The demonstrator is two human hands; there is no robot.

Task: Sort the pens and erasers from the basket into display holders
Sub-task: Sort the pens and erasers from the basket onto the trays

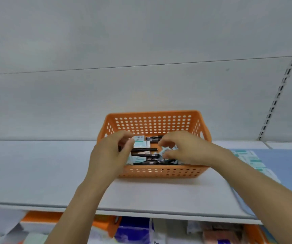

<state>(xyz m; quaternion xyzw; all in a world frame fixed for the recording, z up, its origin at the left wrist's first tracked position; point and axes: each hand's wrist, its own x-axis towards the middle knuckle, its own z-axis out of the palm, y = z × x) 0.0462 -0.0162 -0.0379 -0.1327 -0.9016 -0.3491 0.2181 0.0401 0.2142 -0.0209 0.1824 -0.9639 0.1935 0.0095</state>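
Orange perforated basket [153, 123] sits on a white shelf [36, 169], centre of view, near the shelf's far edge. Inside: dark pens [141, 149] lying crosswise and small white-and-green boxed erasers [140, 143], mixed together.

Left hand [110, 155] reaches over the basket's near-left corner, fingers curled inward with thumb and fingertips close together above the contents; whether they actually pinch an item cannot be told, the frame is blurred there. Right hand [185, 148] is over the right half of the basket, fingers bent downward and spread, tips at or just above the erasers; hold on anything cannot be told.

Right of the basket, on a blue mat [282, 166], a row of white-and-green packets [249, 160], partly hidden by the right forearm. Below the shelf edge, blurred packaged goods [134, 231] on a lower level.
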